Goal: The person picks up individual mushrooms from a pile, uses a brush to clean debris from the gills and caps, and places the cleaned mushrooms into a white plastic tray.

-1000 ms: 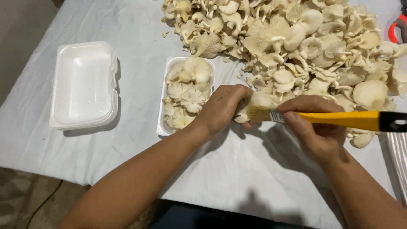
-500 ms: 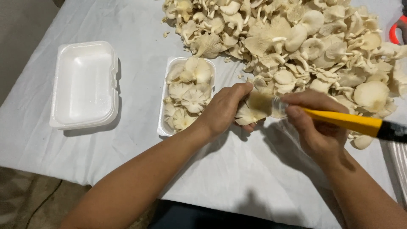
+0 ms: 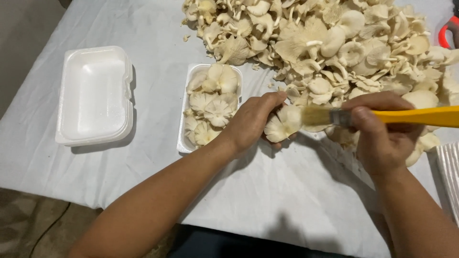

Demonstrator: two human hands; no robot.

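Left hand (image 3: 253,122) of mine is clenched around a pale mushroom (image 3: 283,125), holding it just above the white cloth (image 3: 267,191), right beside the filled foam tray (image 3: 184,124). With my right hand (image 3: 382,131) I grasp a yellow-handled brush (image 3: 382,116), its bristles touching the mushroom's cap. Behind both hands lies a big heap of mushrooms (image 3: 334,43). An unfilled foam tray (image 3: 93,95) sits well off to the left, and something red (image 3: 447,31) shows at the far right edge.
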